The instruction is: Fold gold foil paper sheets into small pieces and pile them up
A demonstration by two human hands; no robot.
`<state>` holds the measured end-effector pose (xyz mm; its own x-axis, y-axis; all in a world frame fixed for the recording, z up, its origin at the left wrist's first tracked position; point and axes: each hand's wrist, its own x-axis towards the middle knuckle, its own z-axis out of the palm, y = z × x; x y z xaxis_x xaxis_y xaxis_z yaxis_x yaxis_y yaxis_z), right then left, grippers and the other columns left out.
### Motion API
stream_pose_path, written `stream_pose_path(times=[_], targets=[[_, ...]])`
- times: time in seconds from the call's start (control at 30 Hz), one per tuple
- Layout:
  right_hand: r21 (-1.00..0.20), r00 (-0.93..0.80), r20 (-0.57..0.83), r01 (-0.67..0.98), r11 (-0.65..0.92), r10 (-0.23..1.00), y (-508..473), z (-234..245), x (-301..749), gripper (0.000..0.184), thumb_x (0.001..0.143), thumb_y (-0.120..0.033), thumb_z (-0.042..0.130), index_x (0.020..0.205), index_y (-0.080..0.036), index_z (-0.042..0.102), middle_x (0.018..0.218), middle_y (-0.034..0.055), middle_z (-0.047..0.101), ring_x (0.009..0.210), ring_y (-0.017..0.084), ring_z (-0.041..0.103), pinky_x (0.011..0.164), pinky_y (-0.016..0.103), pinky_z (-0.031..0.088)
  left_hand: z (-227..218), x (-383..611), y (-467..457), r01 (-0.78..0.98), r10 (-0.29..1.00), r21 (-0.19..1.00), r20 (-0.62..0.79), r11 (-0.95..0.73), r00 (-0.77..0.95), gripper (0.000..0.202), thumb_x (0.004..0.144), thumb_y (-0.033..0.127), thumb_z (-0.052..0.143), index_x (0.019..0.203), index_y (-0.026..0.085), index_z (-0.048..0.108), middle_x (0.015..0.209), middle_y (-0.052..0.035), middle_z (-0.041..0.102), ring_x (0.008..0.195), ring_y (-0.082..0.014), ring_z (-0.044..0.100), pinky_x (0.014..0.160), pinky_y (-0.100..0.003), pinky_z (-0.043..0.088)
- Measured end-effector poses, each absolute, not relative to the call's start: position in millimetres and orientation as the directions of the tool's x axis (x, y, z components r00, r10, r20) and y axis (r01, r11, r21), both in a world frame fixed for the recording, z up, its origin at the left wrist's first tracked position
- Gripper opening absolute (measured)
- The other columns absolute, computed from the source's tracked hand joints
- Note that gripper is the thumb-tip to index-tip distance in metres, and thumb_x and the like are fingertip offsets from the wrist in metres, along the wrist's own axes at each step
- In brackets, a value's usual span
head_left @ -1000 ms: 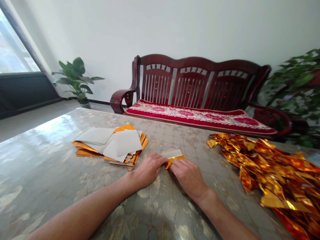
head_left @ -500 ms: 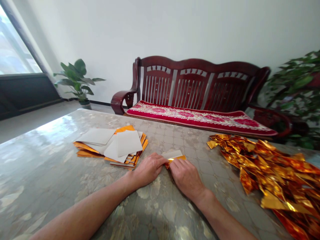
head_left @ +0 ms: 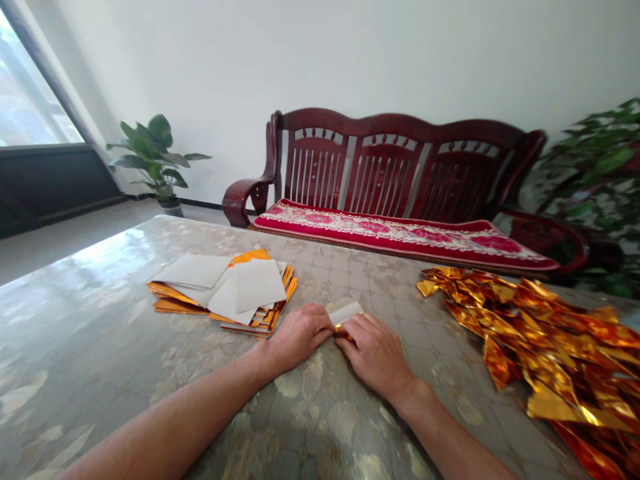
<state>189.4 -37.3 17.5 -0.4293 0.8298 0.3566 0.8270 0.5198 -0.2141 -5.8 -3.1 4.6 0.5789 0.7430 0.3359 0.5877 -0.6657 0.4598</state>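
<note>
Near the middle of the table, my left hand [head_left: 305,333] and my right hand [head_left: 375,348] meet over one sheet of gold foil paper [head_left: 347,311]. Its pale backing shows as a strip beyond my fingers, and a little gold shows between the two hands. Both hands are closed on the sheet, thumbs and fingertips close together; most of it is hidden under them. Just left of my left hand lies a loose stack of foil paper sheets [head_left: 259,287], pale side up with orange-gold edges. To the right is a heap of folded gold foil pieces [head_left: 545,340].
The table [head_left: 150,387] has a glossy, patterned cover. Beyond its far edge stands a dark red wooden bench [head_left: 383,167] with a red floral seat cover [head_left: 400,230]. Potted plants stand at the left [head_left: 157,160] and right [head_left: 600,180].
The right fingers have shifted slightly left and curled over the sheet, so less gold shows. The pale strip now lies at a steeper slant. The left hand has barely moved.
</note>
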Motion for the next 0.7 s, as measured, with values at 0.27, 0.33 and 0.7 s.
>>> stream_pose_path(times=[0.27,0.33,0.7], targets=[[-0.335,-0.331,0.317,0.838,0.431,0.889,-29.1,13.1,191.8,0.018,0.096,-0.028,0.051,0.088,-0.024,0.067,0.090,0.0027,0.066,0.092,0.021,0.057,0.078,0.031,0.042,-1.1,-8.7,1.3,0.534,0.796,0.599,0.355,-0.596,0.490,0.026,0.086,0.005,0.050,0.091,0.020,0.070,0.091,-0.0020,0.066,0.090,-0.0158,0.062,0.083,-0.024,0.045],[-0.355,-0.322,0.311,0.833,0.424,0.894,-28.8,13.6,191.7,0.020,0.096,-0.028,0.050,0.088,-0.024,0.067,0.090,0.0027,0.066,0.092,0.021,0.057,0.079,0.031,0.042,-2.8,-9.0,2.2,0.536,0.804,0.608,0.354,-0.585,0.477,0.026,0.085,0.004,0.050,0.090,0.020,0.070,0.090,-0.0020,0.066,0.090,-0.0160,0.062,0.083,-0.024,0.045],[-0.374,-0.286,0.292,0.844,0.384,0.913,-25.9,11.3,192.8,0.024,0.097,-0.025,0.043,0.079,-0.022,0.058,0.089,0.0025,0.064,0.090,0.019,0.057,0.077,0.031,0.041,-0.5,-10.2,2.9,0.513,0.811,0.640,0.345,-0.572,0.473,0.025,0.084,0.005,0.051,0.088,0.020,0.070,0.090,-0.0022,0.067,0.091,-0.0166,0.062,0.084,-0.026,0.046]])
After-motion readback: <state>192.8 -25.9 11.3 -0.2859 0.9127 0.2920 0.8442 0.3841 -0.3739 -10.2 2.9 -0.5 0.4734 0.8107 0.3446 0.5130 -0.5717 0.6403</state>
